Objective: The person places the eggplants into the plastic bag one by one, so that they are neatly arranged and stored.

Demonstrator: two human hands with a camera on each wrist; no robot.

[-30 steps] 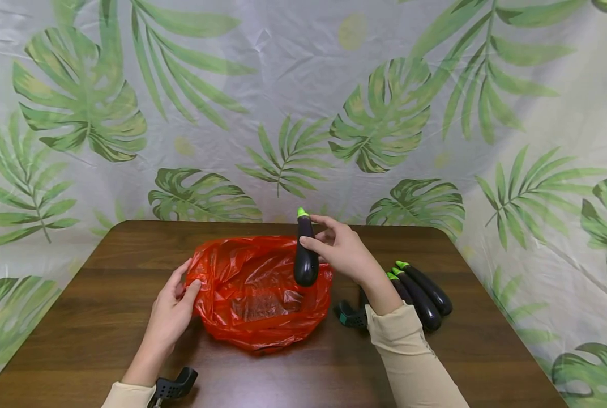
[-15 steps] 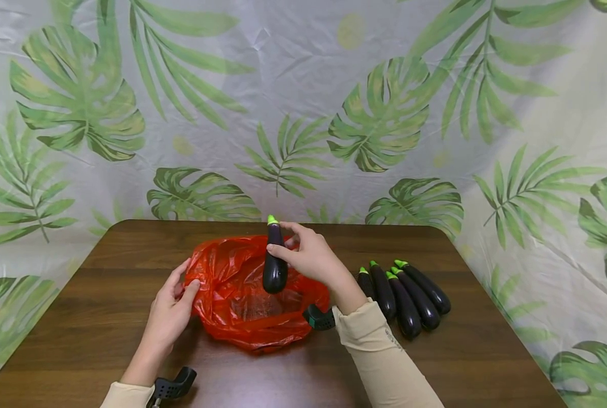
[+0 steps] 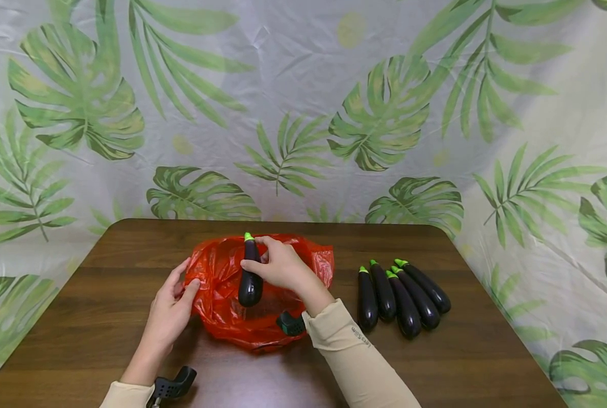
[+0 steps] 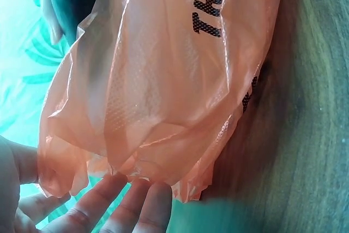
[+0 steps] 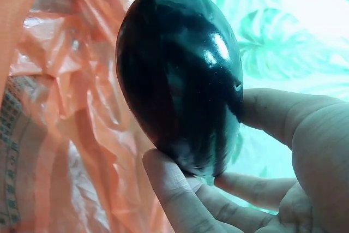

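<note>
In the head view an open red plastic bag point(image 3: 222, 323) lies on the table, its mouth facing up. My left hand point(image 3: 173, 306) pinches the left side of its rim between thumb and fingers; in the left wrist view the fingers point(image 4: 152, 205) lie against the thin film point(image 4: 158, 91). Over the bag's mouth, my right hand point(image 3: 283, 266) holds a dark purple eggplant point(image 3: 251, 286), green stem end up and round end down. The right wrist view has that eggplant point(image 5: 180, 69) large, gripped between thumb and fingers point(image 5: 174, 184).
Several more eggplants point(image 3: 407, 309) lie side by side on the wooden table point(image 3: 466, 362), right of the bag. A leaf-patterned cloth point(image 3: 303, 85) hangs behind the table. Black wrist mounts point(image 3: 175, 384) stick out from both wrists.
My right hand has carried the eggplant leftward and lower, from the bag's right side to over its middle. The loose eggplants are now fully visible. My left hand stays on the rim.
</note>
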